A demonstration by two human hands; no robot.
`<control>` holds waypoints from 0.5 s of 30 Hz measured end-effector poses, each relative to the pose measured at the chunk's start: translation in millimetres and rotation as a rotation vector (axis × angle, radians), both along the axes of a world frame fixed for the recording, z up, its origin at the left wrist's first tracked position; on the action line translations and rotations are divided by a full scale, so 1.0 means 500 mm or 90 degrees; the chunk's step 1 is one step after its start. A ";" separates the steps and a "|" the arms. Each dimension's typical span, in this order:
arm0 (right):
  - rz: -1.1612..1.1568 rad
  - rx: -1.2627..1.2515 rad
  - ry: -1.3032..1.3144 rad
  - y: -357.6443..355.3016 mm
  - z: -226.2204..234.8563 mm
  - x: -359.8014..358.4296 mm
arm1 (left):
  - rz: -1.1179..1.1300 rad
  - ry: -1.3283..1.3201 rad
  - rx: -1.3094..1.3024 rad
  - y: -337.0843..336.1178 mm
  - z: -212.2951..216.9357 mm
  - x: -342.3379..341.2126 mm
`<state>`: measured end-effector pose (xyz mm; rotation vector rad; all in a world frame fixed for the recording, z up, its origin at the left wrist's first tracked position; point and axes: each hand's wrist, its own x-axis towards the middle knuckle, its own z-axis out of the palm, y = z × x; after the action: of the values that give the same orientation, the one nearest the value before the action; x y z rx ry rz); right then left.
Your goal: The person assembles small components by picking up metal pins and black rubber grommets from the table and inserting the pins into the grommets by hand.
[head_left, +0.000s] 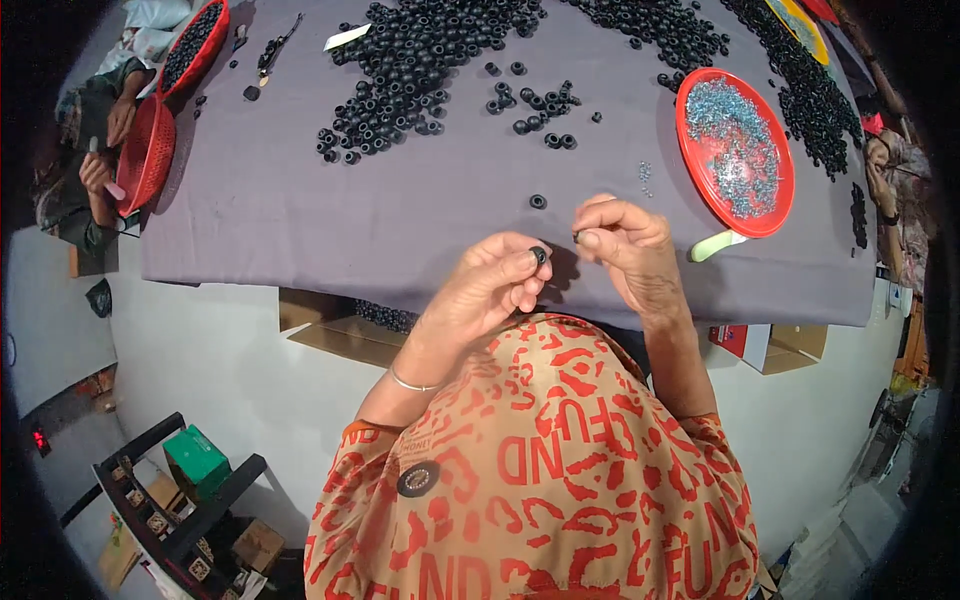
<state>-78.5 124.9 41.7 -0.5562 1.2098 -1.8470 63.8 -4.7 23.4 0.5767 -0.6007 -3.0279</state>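
Black ring (539, 254): pinched at the fingers of the left hand (490, 285), above the near edge of the grey surface (300, 220).
Right hand (625, 245): fingers closed on a tiny part, too small to identify.
Red plate (700, 180): holds small bluish pieces, right of both hands.
Loose rings (420, 60): heaped farther back.

Small black ring (539, 254), round with a hole through its middle, pinched at the fingertips of the left hand (490, 285), just left of frame centre, raised above the grey cloth, hole facing roughly toward the camera. Tiny dark piece (577, 237), too small to make out in shape, nipped between thumb and forefinger of the right hand (625, 250), just right of centre. Ring and tiny piece close together, level with each other, not touching. Both hands curled, fingertips turned inward toward one another.
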 end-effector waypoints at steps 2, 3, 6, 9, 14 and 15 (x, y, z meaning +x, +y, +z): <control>0.010 0.044 -0.086 0.008 -0.007 -0.003 | 0.004 0.034 0.030 0.003 -0.004 -0.001; 0.012 0.044 -0.089 0.009 -0.007 -0.001 | 0.010 0.034 0.039 0.006 -0.004 -0.001; 0.033 0.033 -0.129 0.014 0.005 0.008 | 0.019 0.026 0.055 0.012 -0.003 -0.002; 0.053 0.042 -0.169 0.017 0.020 0.015 | 0.025 0.028 0.060 0.016 0.002 0.001; 0.044 0.071 -0.062 0.021 0.023 0.028 | 0.037 0.053 0.062 0.023 0.008 0.002; 0.045 0.071 -0.063 0.021 0.023 0.031 | 0.033 0.069 0.069 0.023 0.007 0.002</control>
<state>-62.8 135.6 53.1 -0.4351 1.2036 -1.7165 64.8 6.9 26.8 0.4198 -0.4121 -3.0329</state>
